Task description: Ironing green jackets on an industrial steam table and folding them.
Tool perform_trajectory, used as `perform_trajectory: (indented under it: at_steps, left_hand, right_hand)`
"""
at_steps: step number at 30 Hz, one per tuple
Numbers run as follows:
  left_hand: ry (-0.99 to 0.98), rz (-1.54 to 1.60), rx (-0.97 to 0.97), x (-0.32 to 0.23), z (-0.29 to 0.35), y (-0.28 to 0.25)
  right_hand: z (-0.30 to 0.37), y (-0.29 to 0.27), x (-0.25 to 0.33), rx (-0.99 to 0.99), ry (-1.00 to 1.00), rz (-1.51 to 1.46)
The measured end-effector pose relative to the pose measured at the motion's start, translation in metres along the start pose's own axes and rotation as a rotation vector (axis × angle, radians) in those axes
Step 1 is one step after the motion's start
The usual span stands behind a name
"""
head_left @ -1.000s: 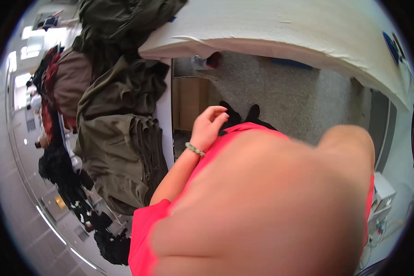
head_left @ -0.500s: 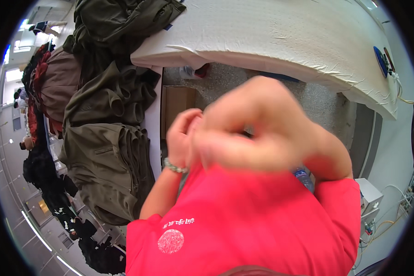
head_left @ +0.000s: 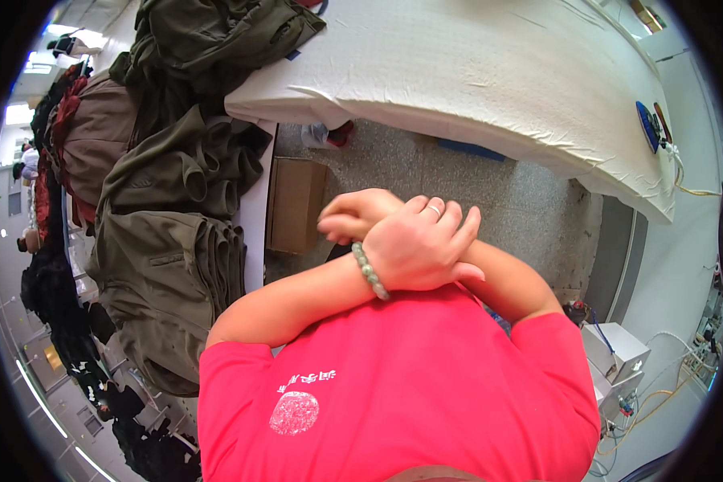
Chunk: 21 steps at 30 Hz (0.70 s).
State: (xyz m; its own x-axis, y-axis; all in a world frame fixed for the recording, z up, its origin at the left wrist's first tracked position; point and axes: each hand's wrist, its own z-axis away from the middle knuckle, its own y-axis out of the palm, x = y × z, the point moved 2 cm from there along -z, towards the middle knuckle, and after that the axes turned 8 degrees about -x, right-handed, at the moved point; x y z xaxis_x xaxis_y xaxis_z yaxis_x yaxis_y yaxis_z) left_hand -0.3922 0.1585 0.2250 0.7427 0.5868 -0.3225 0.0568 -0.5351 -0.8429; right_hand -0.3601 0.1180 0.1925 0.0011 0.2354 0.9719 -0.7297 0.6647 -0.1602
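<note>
My forearms cross in front of my red shirt [head_left: 426, 353]. My left hand [head_left: 422, 245] lies over my right wrist and forearm, its fingers spread and a ring on one of them. A bracelet of pale green beads [head_left: 369, 271] circles my left wrist. Beneath it, my right hand [head_left: 357, 213] points to the left with its fingers loosely curled in, and nothing shows in them. Left of my arms, folded olive trousers [head_left: 165, 277] lie in a stack. The underside of my right hand is hidden.
A white padded table [head_left: 474, 64] spans the far side, with dark olive garments [head_left: 209, 48] at its left end and an iron [head_left: 647, 126] at its right. Below are a cardboard box [head_left: 296, 205] and speckled floor [head_left: 394, 157]. A white machine box [head_left: 614, 353] stands right.
My blurred right hand was raised closer, in front of the left. Now it is lower and farther away, and my left hand has come over its wrist.
</note>
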Motion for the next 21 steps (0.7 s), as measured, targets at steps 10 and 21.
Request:
perform_trajectory:
  at_steps: [10, 21]
  left_hand:
    - [-0.263, 0.26, -0.325, 0.109, 0.051, 0.013]
    - [-0.337, 0.049, -0.435, 0.146, -0.032, 0.017]
  right_hand:
    - [0.008, -0.016, -0.019, -0.197, 0.168, -0.922]
    - [-0.115, -0.072, -0.032, -0.274, 0.258, -1.219]
